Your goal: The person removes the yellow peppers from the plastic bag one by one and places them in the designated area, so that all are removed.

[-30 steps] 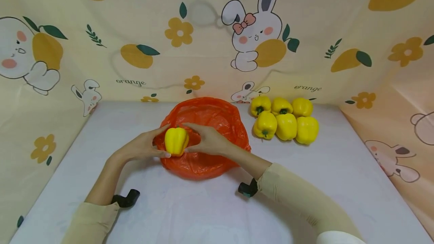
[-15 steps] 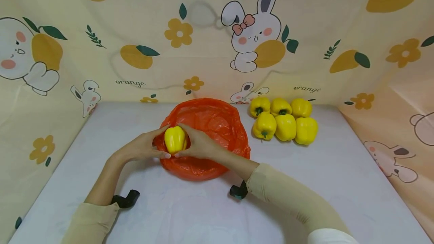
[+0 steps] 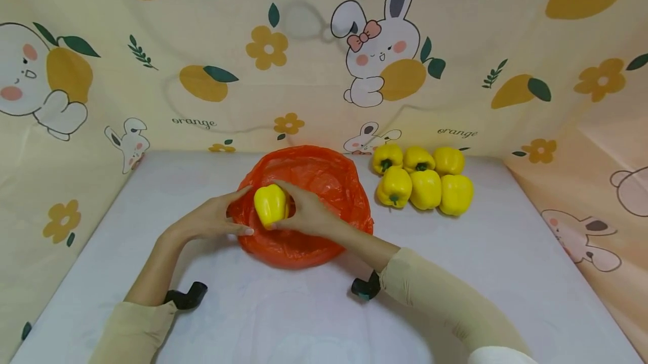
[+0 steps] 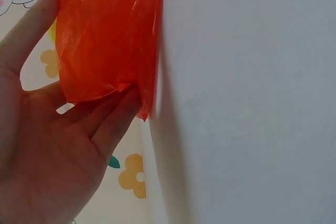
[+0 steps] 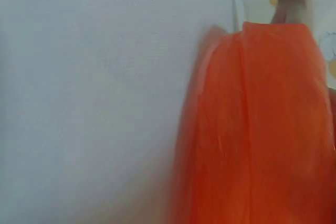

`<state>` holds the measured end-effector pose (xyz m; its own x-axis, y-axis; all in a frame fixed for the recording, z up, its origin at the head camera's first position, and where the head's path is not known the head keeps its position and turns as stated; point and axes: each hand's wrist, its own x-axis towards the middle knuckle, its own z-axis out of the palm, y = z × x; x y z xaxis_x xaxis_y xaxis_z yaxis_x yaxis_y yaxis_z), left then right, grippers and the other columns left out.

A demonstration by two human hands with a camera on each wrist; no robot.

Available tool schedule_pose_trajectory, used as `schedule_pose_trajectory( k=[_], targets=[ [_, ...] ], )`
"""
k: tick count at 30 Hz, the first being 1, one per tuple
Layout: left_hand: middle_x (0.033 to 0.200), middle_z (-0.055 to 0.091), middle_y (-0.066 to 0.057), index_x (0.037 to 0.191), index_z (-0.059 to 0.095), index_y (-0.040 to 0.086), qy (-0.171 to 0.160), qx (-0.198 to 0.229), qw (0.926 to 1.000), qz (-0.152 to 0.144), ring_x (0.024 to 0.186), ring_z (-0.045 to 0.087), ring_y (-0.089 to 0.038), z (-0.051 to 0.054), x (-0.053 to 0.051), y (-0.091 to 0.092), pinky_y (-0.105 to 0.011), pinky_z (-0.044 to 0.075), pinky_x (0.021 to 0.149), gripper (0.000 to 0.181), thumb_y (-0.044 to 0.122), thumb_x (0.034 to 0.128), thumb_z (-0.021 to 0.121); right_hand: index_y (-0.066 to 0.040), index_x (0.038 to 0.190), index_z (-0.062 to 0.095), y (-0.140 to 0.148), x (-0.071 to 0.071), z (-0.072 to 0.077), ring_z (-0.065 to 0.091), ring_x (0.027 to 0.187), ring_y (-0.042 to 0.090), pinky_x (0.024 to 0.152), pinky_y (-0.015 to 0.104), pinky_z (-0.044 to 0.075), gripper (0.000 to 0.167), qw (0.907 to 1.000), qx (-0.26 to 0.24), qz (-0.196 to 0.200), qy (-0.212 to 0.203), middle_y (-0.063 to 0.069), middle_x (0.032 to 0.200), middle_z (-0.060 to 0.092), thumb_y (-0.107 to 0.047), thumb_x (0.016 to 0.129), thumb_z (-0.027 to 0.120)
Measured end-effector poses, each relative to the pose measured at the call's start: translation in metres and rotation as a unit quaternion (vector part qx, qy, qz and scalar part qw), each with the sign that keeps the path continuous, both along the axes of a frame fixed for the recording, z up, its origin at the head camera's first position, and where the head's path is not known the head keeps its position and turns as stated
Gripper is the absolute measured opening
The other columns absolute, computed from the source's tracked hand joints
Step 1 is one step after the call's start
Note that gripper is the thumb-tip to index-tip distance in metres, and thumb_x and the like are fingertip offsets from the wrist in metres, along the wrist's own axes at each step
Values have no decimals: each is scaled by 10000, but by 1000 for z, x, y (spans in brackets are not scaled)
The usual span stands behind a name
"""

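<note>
A yellow bell pepper (image 3: 270,205) is over the left part of a wide-mouthed red plastic bag (image 3: 324,184) standing on the table. My right hand (image 3: 309,215) holds it from the right side, thumb toward me. My left hand (image 3: 215,219) grips the bag's left edge, thumb and fingers spread apart around it. The left wrist view shows the left hand (image 4: 63,129) with its fingers passing behind the hanging bag (image 4: 107,30); the fingertips are partly hidden. In the right wrist view the bag (image 5: 283,108) covers much of the picture, and the pepper is hidden.
Several yellow bell peppers (image 3: 426,188) stand in two rows on the white table (image 3: 283,313), right of the bag. A printed cloth (image 3: 304,43) with rabbits and fruit hangs behind the table. Dark devices (image 3: 188,296) show at both wrists.
The right hand first closed in leftward around the pepper, then moved it slightly right and up, tilting it. The left hand stayed at the bag's edge, and the pepper is now farther from it.
</note>
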<state>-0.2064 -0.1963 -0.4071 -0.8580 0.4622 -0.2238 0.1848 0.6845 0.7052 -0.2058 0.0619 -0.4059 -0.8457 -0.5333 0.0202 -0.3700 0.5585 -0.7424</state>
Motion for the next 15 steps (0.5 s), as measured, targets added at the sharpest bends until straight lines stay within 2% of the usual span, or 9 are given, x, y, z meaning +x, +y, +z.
schedule_pose_trajectory(
  k=[8, 12, 15],
  targets=[
    [1547, 366, -209, 1588, 240, 129, -114, -114, 9998, 97, 1315, 419, -385, -1, 0, -1, -522, 509, 974, 1019, 457, 805, 803, -287, 1553, 326, 26, 2, 9, 489, 1268, 190, 991, 418, 509, 905, 9989, -371, -192, -218, -50, 1453, 484, -331, 807, 838],
    [1540, 380, -200, 1584, 250, 125, -149, -93, 9997, 159, 1297, 430, -373, -2, 0, 0, -502, 527, 955, 1010, 436, 803, 809, -285, 1551, 333, 37, 2, 11, 485, 1296, 214, 1000, 421, 504, 901, 9980, -573, -242, -148, -48, 1478, 461, -294, 807, 840],
    [1542, 379, -194, 1582, 255, 118, -148, -69, 9997, 178, 1314, 422, -371, -1, 0, 0, -503, 521, 964, 1003, 414, 805, 814, -325, 1533, 357, 45, 3, 11, 489, 1304, 212, 1009, 411, 499, 884, 9970, -684, -366, -71, -65, 1476, 459, -271, 801, 848]
  ],
)
